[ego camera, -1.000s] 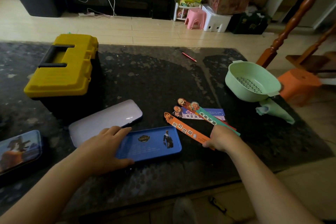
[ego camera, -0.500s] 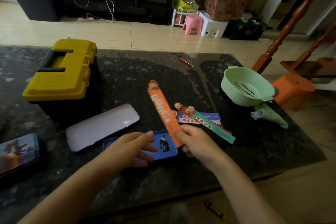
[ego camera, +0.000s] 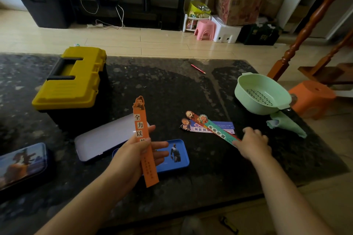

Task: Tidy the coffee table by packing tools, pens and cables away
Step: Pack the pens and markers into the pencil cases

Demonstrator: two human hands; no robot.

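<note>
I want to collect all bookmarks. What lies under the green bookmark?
Under the green bookmark lie more bookmarks and a blue card. The right hand covers their near ends.

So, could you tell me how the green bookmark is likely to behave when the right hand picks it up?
The green bookmark looks like thin flat card, so probably light and bendy. It lies flush on other bookmarks, so the right hand may need to slide it or lift an edge. It won't roll.

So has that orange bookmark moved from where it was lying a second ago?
Yes. The orange bookmark has been lifted off the table and carried left; the left hand now holds it upright over the blue tin.
</note>
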